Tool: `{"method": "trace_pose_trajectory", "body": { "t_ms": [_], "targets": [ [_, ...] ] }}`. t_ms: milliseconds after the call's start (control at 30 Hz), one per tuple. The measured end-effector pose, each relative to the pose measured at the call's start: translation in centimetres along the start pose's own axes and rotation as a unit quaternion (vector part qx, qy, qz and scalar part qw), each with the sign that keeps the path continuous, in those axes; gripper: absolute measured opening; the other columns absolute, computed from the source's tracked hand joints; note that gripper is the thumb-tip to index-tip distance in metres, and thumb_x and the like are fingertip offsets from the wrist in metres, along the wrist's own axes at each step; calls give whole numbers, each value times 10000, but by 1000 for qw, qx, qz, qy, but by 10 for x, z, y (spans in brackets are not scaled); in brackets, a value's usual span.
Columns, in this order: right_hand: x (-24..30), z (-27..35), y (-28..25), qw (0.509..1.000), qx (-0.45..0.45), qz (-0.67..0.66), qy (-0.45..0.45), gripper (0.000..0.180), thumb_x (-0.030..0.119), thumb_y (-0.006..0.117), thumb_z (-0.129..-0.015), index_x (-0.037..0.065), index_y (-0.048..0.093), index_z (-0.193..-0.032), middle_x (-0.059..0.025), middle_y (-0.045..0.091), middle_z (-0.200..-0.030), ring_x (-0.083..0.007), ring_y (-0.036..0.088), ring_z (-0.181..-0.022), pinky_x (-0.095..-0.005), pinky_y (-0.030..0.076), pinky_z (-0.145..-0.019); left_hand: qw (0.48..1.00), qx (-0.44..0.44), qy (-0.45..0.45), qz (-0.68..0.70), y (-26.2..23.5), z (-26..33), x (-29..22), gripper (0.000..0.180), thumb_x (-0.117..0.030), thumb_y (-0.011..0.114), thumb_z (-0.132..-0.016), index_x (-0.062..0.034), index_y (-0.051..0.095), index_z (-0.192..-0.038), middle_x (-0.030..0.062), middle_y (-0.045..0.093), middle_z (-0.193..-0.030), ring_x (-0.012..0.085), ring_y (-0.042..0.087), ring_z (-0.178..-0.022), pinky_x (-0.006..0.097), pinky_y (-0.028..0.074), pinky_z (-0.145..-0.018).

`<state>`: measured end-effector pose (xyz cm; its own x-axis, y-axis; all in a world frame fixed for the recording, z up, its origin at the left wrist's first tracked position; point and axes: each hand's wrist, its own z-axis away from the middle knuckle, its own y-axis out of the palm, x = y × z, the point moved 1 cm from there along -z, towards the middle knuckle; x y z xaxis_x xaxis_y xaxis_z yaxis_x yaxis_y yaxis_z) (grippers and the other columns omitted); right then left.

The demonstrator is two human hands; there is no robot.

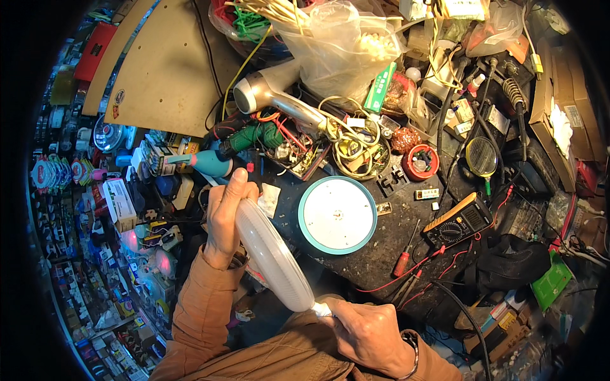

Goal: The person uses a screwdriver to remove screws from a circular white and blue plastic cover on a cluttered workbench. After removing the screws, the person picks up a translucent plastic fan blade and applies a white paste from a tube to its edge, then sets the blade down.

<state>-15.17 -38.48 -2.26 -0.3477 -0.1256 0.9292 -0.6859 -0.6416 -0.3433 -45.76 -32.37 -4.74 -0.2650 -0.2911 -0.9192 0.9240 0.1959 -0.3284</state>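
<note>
A cluttered dark table (381, 244) strewn with wires and tools; the left hand (227, 219) and right hand (363, 331) each keep a clenched grip on the edge of a white translucent round plastic cover (272, 257), held tilted above the lap, just beside a round teal-rimmed lamp base (337, 214); a yellow-edged multimeter (457, 221) lies further right.

Single view, head-worn fisheye, looking steeply down from above the person's chest onto the counter (381, 247). Picture upright, its left the person's left. Forearms enter from the lower edge; the hands, left (225, 219) and right (365, 330), sit close under the lens, low and left of centre. The counter fills the centre and right, running to the far clutter along the top edge. At left the view drops past the counter's edge to shelves of small goods (95, 209). Straight lines bow toward the dark round rim. No second view to share ground with.
</note>
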Motion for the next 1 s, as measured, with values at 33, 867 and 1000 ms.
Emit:
{"method": "trace_pose_trajectory", "body": {
  "t_ms": [33, 867, 1000],
  "targets": [
    [0, 0, 0, 1000, 1, 4, 0, 246, 106, 835, -954, 93, 759, -1188, -75, 704, -718, -290, 722, -615, -400, 546, -551, 1000, 0, 2, -4, 0, 1, -2, 761, -514, 394, -1227, -108, 420, -584, -22, 414, -577, 92, 347, -562, 330, 230, -573],
    [0, 3, -7, 1000, 17, 0, -7, 222, 74, 809, -916, 85, 770, -1135, -76, 689, -707, -288, 712, -609, -392, 564, -580, 997, 33, 26, -67, 4, 7, -25, 763, -524, 455, -1202, -58, 514, -600, 12, 489, -577, 119, 438, -562, 329, 285, -565],
    [1, 4, -8, 1000, 17, -4, -5, 220, 68, 805, -909, 84, 768, -1126, -77, 691, -709, -289, 715, -614, -393, 565, -581, 996, 44, 26, -74, 3, 9, -30, 758, -522, 463, -1200, -47, 529, -613, 19, 503, -583, 122, 455, -571, 332, 292, -567]
  ]
}}
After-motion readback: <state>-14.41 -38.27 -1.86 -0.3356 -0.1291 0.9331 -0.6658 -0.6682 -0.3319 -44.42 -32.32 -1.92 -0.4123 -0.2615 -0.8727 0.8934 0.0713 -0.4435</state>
